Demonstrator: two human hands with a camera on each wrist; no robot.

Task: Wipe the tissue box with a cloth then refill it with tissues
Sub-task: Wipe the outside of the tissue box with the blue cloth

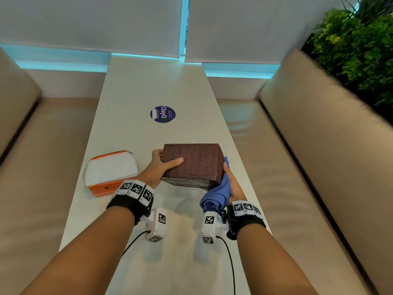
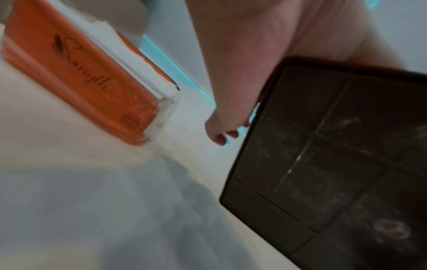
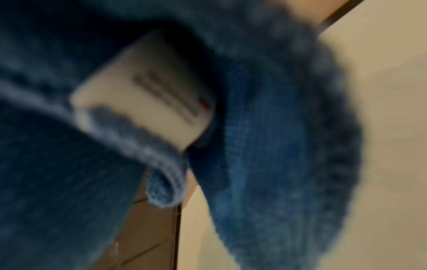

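A dark brown woven-textured rectangular tissue box was held tilted just above the long white counter, its gridded underside facing the person. The left hand gripped the box's left end, thumb lying across the woven side and fingers curled round the far edge. The right hand pressed a bunched blue cloth against the box's right end, its grip closed on the cloth. An opened orange pack of white tissues lay on the counter just left of the box.
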